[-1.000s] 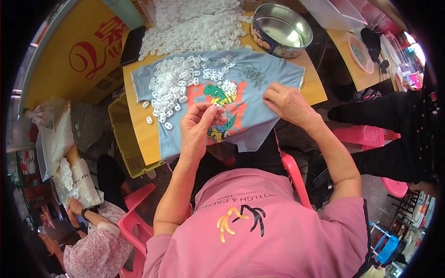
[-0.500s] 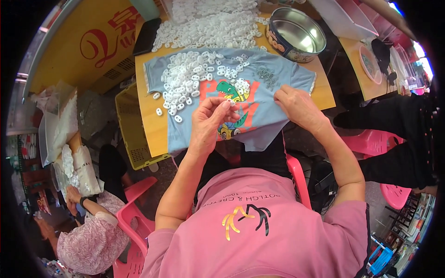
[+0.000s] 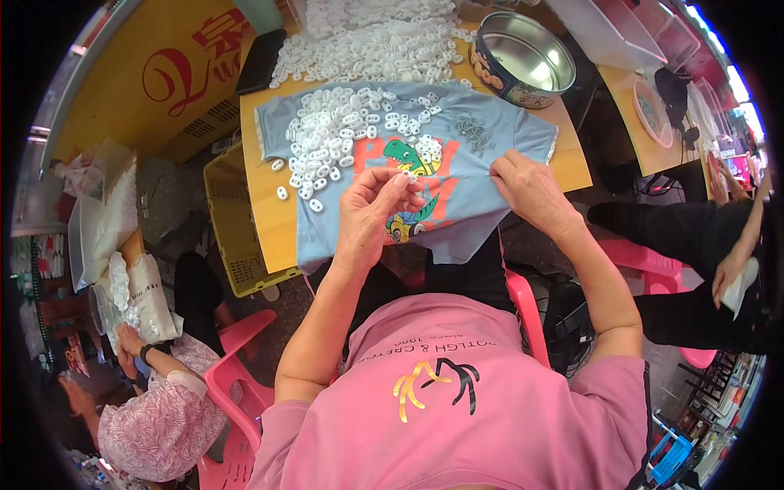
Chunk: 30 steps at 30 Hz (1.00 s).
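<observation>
My left hand is closed over the shirt's print, pinching a small white plastic piece between thumb and fingertips. To its right, my right hand rests low on the grey-blue T-shirt, fingers bent and pressed together; what they pinch, if anything, is hidden. White oval pieces with two holes lie heaped on the shirt's left part. A few smaller white pieces sit on the dinosaur print, just beyond my left fingertips. Further right is a little pile of thin dark grey bits.
A large mound of white pieces covers the table's far side, beside a round metal tin and a black phone-like slab. A yellow crate stands left of the table. One person sits at lower left; another person's hand shows at right.
My right hand has shifted slightly right along the shirt. The left hand keeps its pinch, almost unmoved. At the right edge, another person's hand with something white has come into view.
</observation>
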{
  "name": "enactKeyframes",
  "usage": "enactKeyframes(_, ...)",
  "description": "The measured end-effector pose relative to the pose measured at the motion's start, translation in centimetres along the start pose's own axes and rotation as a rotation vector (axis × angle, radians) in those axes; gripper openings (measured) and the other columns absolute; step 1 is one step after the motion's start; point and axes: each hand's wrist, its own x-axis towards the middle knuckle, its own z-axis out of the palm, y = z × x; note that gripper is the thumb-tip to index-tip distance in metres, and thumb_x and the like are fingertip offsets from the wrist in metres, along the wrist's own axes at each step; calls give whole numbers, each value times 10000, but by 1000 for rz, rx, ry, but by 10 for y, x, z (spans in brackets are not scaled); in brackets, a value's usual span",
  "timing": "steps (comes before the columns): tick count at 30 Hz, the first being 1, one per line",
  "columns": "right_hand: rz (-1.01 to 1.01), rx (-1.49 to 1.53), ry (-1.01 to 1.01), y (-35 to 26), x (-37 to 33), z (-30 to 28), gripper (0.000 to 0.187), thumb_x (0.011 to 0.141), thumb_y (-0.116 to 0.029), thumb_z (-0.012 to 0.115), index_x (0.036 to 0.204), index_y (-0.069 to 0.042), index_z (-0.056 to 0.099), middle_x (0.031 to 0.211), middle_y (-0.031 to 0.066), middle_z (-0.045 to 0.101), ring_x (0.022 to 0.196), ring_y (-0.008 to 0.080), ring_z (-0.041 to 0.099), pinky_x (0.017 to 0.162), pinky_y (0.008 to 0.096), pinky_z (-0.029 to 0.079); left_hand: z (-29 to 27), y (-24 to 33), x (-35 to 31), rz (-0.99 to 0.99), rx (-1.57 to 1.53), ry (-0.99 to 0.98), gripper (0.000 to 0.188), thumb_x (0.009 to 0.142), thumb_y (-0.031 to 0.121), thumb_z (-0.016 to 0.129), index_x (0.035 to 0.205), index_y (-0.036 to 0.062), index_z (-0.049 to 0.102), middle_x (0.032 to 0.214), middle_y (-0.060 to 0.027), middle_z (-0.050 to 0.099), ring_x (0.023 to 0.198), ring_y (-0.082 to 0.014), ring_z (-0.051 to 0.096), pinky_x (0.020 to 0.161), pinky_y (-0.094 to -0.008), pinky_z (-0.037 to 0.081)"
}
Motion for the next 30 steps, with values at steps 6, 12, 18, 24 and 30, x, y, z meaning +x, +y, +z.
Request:
enactKeyframes(6, -81, 189, 277, 2, 4, -2, 137, 859, -20, 601, 994, -5, 621, 862, 143, 568, 701, 296, 597, 662, 367, 485, 2, 0, -1, 6, 4, 8, 153, 941, 129, 620, 1011, -3, 590, 931, -127, 685, 762, -166, 669, 688, -285, 548)
enactKeyframes(12, 313, 1023, 230, -32, 16, -4, 125, 958, -98, 582, 987, 18, 616, 859, 35, 621, 687, 77, 561, 640, 233, 460, 17, 3, -2, 30, 7, -9, 146, 932, 109, 630, 1003, -11, 591, 916, -125, 685, 767, -164, 670, 699, -288, 557)
enactKeyframes(18, 226, 1380, 232, -76, 32, 9, 185, 978, -171, 576, 995, 12, 598, 852, 26, 625, 696, 81, 559, 651, 225, 472, 30, 15, -10, 79, 44, -23, 139, 930, 106, 633, 999, -7, 590, 892, -102, 677, 766, -152, 658, 706, -277, 535)
enactKeyframes(24, 189, 1433, 193, -87, 34, 12, 188, 984, -181, 569, 987, 6, 592, 814, 25, 607, 697, 86, 558, 637, 236, 475, 33, 20, -14, 145, 76, -45, 131, 929, 91, 633, 992, -12, 585, 880, -86, 669, 759, -129, 640, 707, -259, 522)
enactKeyframes(30, 187, 1389, 226, -91, 34, 15, 179, 983, -166, 568, 966, 12, 582, 799, 28, 605, 671, 89, 562, 614, 242, 484, 34, 20, -15, 188, 108, -45, 122, 933, 79, 626, 978, -21, 573, 875, -91, 670, 764, -121, 644, 698, -257, 533)
